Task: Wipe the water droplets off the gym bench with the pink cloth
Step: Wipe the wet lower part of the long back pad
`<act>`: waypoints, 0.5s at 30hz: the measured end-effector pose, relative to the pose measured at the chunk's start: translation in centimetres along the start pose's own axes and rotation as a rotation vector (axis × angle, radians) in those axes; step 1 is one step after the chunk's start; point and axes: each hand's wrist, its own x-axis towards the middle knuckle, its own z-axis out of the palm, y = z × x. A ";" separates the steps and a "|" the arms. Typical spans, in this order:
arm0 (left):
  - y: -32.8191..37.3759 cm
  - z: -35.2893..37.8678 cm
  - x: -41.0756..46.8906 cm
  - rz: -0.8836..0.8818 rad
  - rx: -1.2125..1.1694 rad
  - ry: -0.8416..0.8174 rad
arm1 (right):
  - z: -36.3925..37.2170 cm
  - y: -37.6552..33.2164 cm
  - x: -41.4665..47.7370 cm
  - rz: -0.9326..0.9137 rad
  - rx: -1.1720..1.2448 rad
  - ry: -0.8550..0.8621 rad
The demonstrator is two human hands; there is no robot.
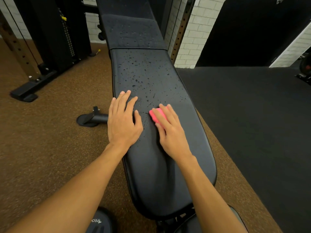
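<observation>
Here's the right hand [170,132], flat on the pink cloth [157,114], fingers laid straight across it and pressing it down on the padded surface [151,174]. It's not bunched in a fist; it's a palm-down press, with the thumb lying along the cloth's near edge. The left hand [123,120] lies just beside it on the left half of the pad, fingers spread and straight, holding nothing and bracing.

What matters now is that the water droplets [138,78] lie ahead of the cloth, away from the person, scattered up the middle of the pad. The surface's long axis runs straight away from the body, so the stroke, I'd say, goes forward along that line. A few small beads also sit in the gap between the two hands. The stretch nearest the body looks dry. The right hand has the cloth, though the left fingertips reach slightly further into the wet patch.

Beyond the seam, the upper pad [133,32] carries more beads, a longer reach for that right arm.

As for what's hard to read, most of the cloth is under the fingers, so I can't tell its fold or full outline. Any droplets beneath the left palm are hidden. The far end of the upper pad goes dark and is cut off by the frame.
</observation>
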 end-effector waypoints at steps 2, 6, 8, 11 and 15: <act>0.0 0.1 0.0 0.001 -0.006 0.003 | -0.8 0.8 -1.4 -0.023 -0.018 -0.023; -0.1 0.2 0.0 -0.001 -0.010 0.011 | -0.7 1.6 -0.4 0.175 -0.033 0.064; -0.1 0.2 0.0 0.002 -0.013 0.012 | 0.4 0.5 1.1 0.240 -0.015 0.106; -0.2 0.2 -0.1 0.006 -0.017 0.015 | 1.4 -1.4 1.5 0.156 0.011 0.088; -0.2 0.2 -0.1 0.003 -0.030 0.016 | 0.5 -0.7 -1.4 -0.065 -0.040 -0.005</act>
